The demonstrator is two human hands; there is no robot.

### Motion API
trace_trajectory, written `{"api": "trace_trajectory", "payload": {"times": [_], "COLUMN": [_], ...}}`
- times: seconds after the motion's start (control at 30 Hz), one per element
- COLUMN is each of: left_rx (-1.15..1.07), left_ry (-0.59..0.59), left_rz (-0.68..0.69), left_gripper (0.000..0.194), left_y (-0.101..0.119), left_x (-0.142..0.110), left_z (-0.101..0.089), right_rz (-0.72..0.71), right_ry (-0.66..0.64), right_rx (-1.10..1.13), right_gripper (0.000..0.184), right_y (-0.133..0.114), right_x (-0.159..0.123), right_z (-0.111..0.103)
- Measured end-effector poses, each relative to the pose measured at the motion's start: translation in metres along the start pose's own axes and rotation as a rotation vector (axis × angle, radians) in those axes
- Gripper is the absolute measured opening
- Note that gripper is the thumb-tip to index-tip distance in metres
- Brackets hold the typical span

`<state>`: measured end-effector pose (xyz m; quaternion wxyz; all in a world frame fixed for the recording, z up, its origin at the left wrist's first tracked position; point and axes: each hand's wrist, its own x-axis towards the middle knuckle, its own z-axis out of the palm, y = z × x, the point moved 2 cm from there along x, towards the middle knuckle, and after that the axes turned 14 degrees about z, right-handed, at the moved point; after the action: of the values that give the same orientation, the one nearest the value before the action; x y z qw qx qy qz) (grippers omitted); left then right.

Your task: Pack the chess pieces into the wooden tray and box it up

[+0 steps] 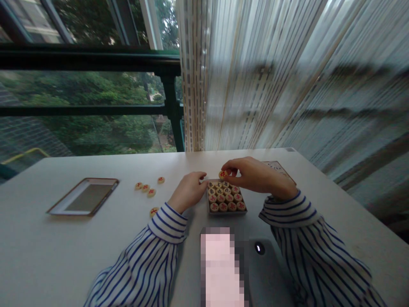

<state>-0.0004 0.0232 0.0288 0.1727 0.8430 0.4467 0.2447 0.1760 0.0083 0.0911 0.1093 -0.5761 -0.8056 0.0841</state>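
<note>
Between the thumb and fingers of my right hand [255, 175] is a xiangqi piece [223, 174] with a red character, held just above the far edge of a small square box [227, 212]. Rows of round wooden xiangqi pieces [229, 198] fill much of that box, some marked red and some black; my right hand covers part of its far right corner. My left hand [189, 190] is at the box's left side, thumb and index finger apart, with nothing visible in it. Several loose xiangqi pieces [151, 193] lie on the table to the left, one partly behind my left sleeve.
A shallow rectangular lid [96, 204] lies on the white table [64, 247] at the left. Behind my right wrist is a flat printed card [277, 167]. Nearest me are a pixelated pink area [220, 268] and a grey object [271, 268] with a black oval. Window and curtain stand beyond.
</note>
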Motion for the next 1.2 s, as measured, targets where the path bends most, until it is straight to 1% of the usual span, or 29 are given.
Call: {"api": "trace_trajectory", "payload": {"times": [0.17, 0.47, 0.63, 0.77, 0.9, 1.0, 1.2], "left_rx": [0.020, 0.006, 0.006, -0.029, -0.041, -0.040, -0.038], "left_ry": [-0.063, -0.122, -0.136, -0.157, -0.158, -0.168, -0.168], "left_rz": [0.017, 0.052, 0.060, 0.020, 0.031, 0.014, 0.015], "left_gripper": [0.040, 0.030, 0.026, 0.027, 0.029, 0.028, 0.029], "left_y": [-0.003, -0.006, -0.004, -0.003, -0.003, -0.003, -0.002], "left_x": [0.000, 0.001, 0.001, 0.001, 0.001, 0.001, 0.001], "left_z": [0.008, 0.016, 0.016, 0.016, 0.016, 0.017, 0.016], "right_rz": [0.018, 0.044, 0.074, 0.087, 0.072, 0.063, 0.092], "right_ry": [-0.030, -0.062, -0.100, -0.119, -0.119, -0.128, -0.160], "right_rx": [-0.011, -0.038, -0.048, -0.053, -0.070, -0.082, -0.114], "right_gripper": [0.028, 0.026, 0.026, 0.028, 0.027, 0.025, 0.025], "right_y": [0.006, 0.015, 0.019, 0.021, 0.022, 0.023, 0.021], "right_x": [0.002, 0.005, 0.007, 0.007, 0.008, 0.008, 0.009], "right_z": [0.003, 0.008, 0.011, 0.013, 0.014, 0.016, 0.018]}}
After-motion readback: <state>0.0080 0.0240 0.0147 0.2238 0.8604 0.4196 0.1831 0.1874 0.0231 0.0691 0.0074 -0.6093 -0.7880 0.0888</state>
